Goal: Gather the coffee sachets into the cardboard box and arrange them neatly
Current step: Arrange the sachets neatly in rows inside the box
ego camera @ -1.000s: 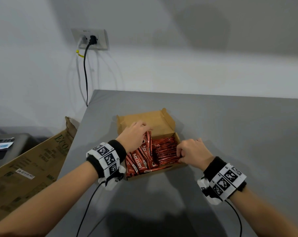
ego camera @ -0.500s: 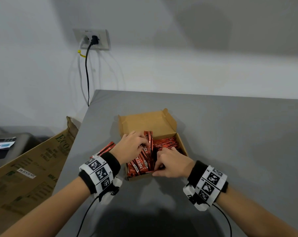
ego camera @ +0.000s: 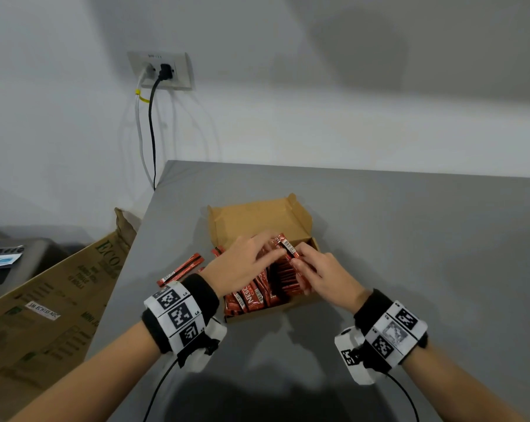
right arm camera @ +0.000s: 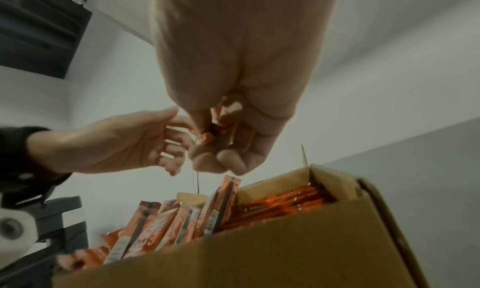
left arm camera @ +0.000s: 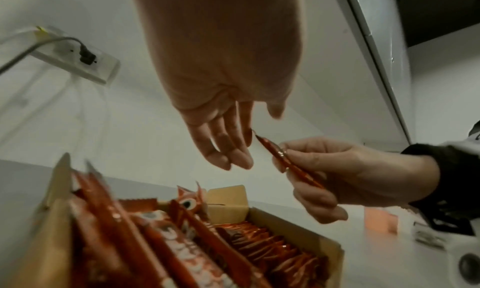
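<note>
An open cardboard box (ego camera: 251, 219) sits on the grey table, packed with red coffee sachets (ego camera: 254, 295). Those at its right lie in a neat row (left arm camera: 275, 249); those at its left lean loosely (right arm camera: 166, 216). My right hand (ego camera: 321, 272) pinches a red sachet (ego camera: 289, 251) above the box, seen edge-on in the left wrist view as the held sachet (left arm camera: 288, 163). My left hand (ego camera: 245, 263) hovers beside it with straight fingers (left arm camera: 233, 149), touching or nearly touching the sachet's tip. Loose sachets (ego camera: 181, 269) lie on the table left of the box.
A large flattened carton (ego camera: 44, 303) leans against the table's left edge. A wall socket (ego camera: 161, 70) with two cables sits on the wall behind. The grey table (ego camera: 409, 239) stretches to the right of the box.
Both hands have risen out of the box. My right hand has lifted one sachet up, and my left hand has let go of the leaning sachets and straightened its fingers.
</note>
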A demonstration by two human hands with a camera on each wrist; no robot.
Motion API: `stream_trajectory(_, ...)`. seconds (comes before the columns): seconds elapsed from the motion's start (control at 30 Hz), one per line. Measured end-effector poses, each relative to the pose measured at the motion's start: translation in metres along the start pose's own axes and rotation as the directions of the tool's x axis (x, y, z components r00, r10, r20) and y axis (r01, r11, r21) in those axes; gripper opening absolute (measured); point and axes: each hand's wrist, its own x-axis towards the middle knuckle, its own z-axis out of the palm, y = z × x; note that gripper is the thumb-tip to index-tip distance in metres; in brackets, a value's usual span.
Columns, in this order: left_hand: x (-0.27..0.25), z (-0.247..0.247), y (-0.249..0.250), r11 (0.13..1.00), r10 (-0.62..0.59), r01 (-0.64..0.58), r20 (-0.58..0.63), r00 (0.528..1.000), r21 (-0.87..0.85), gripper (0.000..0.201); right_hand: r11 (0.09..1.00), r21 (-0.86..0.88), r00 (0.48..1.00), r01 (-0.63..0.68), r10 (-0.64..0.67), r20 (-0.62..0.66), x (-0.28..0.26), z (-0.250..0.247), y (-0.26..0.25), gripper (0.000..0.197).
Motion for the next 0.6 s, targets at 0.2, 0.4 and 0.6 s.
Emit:
stream_trajectory(0.2,0.004,0.008,0.005,0.99,-0.012,-0.014,-0.177,0.984,-0.141,0.004,0.998,0.067,1.0,-0.001,0.001,-0.004,-0.003,0.001,0.008,0.023)
stream_trajectory(0.4,-0.001,0.005,-0.001,0.965,0.233,-0.258,-0.296,0.926,-0.045,0.012,0.984,0.166,0.989,-0.059,0.08,-0.126,-0.002,-0.01,0.018,0.023)
stream_trajectory(0.6,-0.01,0.002,-0.013,0.897,0.441,-0.422,-0.332,0.834,0.132,0.018,0.998,-0.053,0.994,0.031,-0.037,-0.104,-0.002,-0.011,0.02,0.014)
